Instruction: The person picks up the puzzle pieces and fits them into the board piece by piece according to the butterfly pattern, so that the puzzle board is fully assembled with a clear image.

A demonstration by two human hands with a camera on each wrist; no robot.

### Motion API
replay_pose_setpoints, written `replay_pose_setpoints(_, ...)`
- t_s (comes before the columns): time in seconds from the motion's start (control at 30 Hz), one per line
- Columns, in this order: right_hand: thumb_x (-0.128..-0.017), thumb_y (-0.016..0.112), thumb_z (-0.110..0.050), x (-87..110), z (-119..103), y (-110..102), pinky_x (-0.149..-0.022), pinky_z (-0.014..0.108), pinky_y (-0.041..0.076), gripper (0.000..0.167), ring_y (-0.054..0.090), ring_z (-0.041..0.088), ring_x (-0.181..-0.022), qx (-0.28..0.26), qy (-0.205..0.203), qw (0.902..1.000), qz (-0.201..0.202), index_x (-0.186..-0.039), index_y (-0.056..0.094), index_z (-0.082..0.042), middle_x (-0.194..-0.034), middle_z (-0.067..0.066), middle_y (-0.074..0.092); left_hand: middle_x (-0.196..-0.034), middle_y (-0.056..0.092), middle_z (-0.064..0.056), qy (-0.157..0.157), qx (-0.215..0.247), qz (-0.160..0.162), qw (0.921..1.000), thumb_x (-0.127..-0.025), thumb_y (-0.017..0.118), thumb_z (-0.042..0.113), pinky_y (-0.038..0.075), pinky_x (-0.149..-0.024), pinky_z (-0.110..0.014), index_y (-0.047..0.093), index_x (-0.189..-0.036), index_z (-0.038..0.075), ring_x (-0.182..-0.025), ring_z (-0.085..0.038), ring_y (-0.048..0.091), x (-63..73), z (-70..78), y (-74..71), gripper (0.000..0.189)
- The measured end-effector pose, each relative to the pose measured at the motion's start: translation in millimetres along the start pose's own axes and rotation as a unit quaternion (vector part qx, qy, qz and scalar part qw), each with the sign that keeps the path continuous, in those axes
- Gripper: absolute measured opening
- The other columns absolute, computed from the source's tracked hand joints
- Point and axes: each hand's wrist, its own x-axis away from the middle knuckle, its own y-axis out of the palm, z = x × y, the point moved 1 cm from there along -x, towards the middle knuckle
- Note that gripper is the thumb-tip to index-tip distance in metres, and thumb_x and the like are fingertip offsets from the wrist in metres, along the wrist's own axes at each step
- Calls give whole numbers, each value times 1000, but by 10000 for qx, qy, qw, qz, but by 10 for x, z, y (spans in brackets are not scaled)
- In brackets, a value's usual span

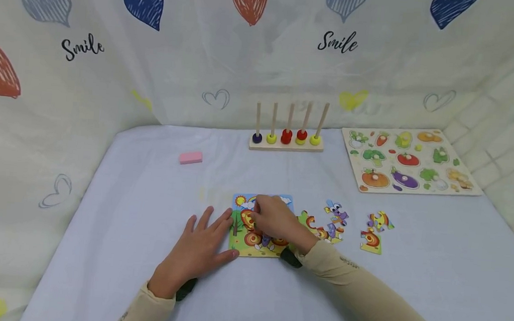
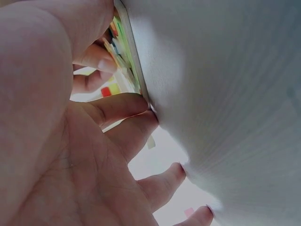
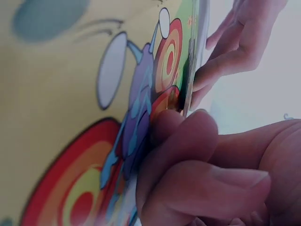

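A picture puzzle board [image 1: 256, 252], with a butterfly picture partly put together, lies mid-table. My left hand [image 1: 200, 247] spreads beside it, with fingertips and thumb at its left edge; in the left wrist view, fingers [image 2: 127, 106] meet the board's edge. My right hand [image 1: 275, 217] is over the board with curled fingers, pinching a puzzle piece [image 2: 113, 49] that looks slightly raised at the board's surface. The hand hides most of that piece. In the right wrist view, the curled fingers [image 3: 188, 136] are close against the printed butterfly [image 3: 138, 94].
Loose puzzle pieces [image 1: 335, 232] lie right of the board, with more pieces [image 1: 371, 241] farther right. A pink block [image 1: 191, 158] is at the back left. Behind stands a peg rack with coloured beads [image 1: 285, 148]. A vegetable peg board [image 1: 397, 159] lies at the back right.
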Motion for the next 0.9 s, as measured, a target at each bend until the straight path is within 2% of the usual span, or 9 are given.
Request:
replay_pose_setpoints(0.13, -105, 67, -7, 0, -29, 11, -51, 27, 46, 19, 59, 17, -55, 163, -91, 9998, 26, -88, 59, -6, -72, 5, 61, -173, 36, -5, 37, -10, 33, 10000, -101, 72, 49, 25, -118, -73, 52, -157, 8, -157, -48, 25, 5, 13, -23, 72)
replay_pose_setpoints(0.4, -105, 61, -2, -14, -84, 47, -50, 26, 42, 12, 57, 19, -58, 843, -191, 9962, -92, -93, 61, -2, -72, 7, 58, -172, 37, -6, 54, 1, 35, 10000, -101, 74, 47, 26, -117, -73, 53, -156, 8, -156, -48, 27, 12, 33, -39, 71)
replay_pose_setpoints(0.5, -104, 63, -2, -13, -93, 28, -51, 26, 44, 4, 58, 18, -59, 787, -98, 9964, -282, -101, 62, 0, -75, 7, 59, -172, 36, -6, 43, 45, 1, 10000, -101, 74, 47, 25, -118, -73, 52, -157, 8, -156, -48, 26, 5, 39, -46, 72)
replay_pose_setpoints(0.6, -103, 69, -6, -23, -82, 6, -52, 25, 47, 10, 60, 18, -61, 671, 31, 9963, -533, -106, 62, 0, -78, 7, 61, -173, 35, -6, 14, 69, -30, 10000, -101, 74, 48, 24, -119, -73, 51, -158, 8, -157, -48, 24, -2, 36, -39, 73)
replay_pose_setpoints(0.8, -101, 75, -16, -92, -53, -14, -54, 25, 46, 19, 59, 17, -63, 716, 116, 9955, -617, -94, 61, -5, -77, 6, 63, -173, 35, -6, 11, 22, -27, 10000, -100, 74, 49, 23, -119, -74, 51, -158, 9, -157, -48, 24, -6, 23, -28, 74)
replay_pose_setpoints(0.9, -101, 75, -17, -113, -39, -18, -54, 25, 46, 20, 59, 17, -63, 652, 140, 9957, -642, -93, 61, -5, -78, 6, 63, -173, 35, -6, 29, 28, -27, 10000, -101, 74, 49, 23, -119, -74, 51, -158, 8, -157, -49, 24, -8, 19, -24, 74)
